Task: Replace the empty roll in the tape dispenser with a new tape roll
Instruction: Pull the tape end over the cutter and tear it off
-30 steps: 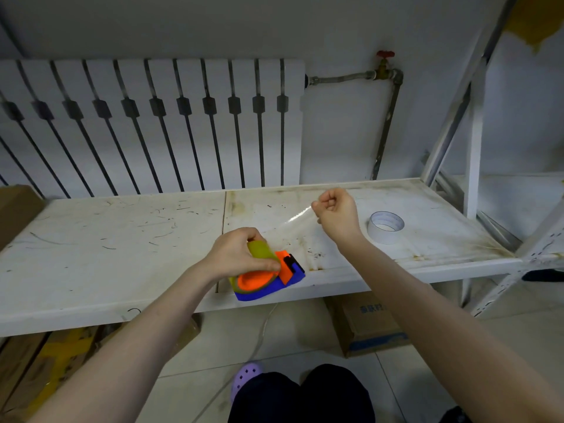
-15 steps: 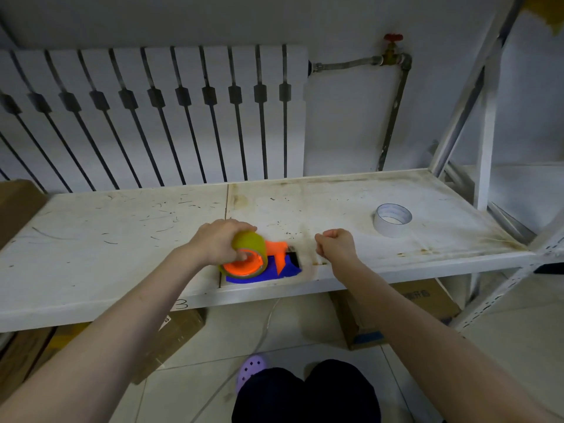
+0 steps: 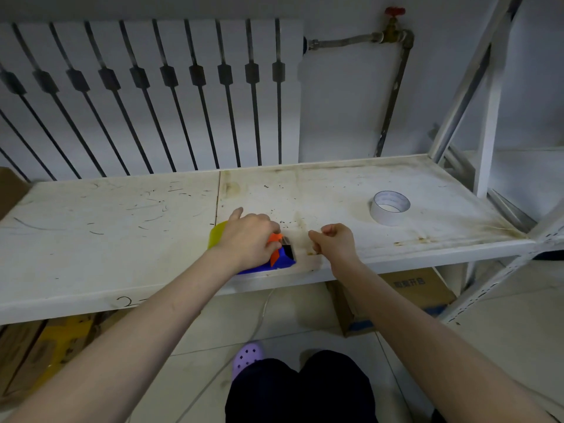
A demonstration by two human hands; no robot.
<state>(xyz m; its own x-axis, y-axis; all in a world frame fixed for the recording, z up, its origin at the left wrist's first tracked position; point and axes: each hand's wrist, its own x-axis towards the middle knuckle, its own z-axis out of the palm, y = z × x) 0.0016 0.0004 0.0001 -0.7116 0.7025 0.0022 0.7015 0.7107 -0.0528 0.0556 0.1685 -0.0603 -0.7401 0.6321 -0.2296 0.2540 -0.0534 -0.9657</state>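
Note:
The blue and orange tape dispenser (image 3: pixel 282 257) rests at the front edge of the white shelf (image 3: pixel 122 239). A yellowish tape roll (image 3: pixel 217 235) sits in it, mostly hidden under my left hand (image 3: pixel 248 239), which presses down on the dispenser and roll. Just right of the dispenser, my right hand (image 3: pixel 332 242) is closed in a pinch on a strip of clear tape (image 3: pixel 302 239) pulled from the cutter end and held low over the shelf. An empty white roll core (image 3: pixel 390 207) stands on the shelf further right, apart from both hands.
A white radiator (image 3: pixel 152 96) and a pipe with a red valve (image 3: pixel 393 13) line the wall behind. Shelf uprights (image 3: pixel 488 117) stand at the right. Cardboard boxes (image 3: pixel 406 300) lie on the floor under the shelf. My knees and a purple shoe (image 3: pixel 247 357) are below.
The dispenser has come down from a lifted, tilted hold to rest on the shelf. My right hand dropped from above the shelf to close beside the dispenser, shortening the pulled tape strip.

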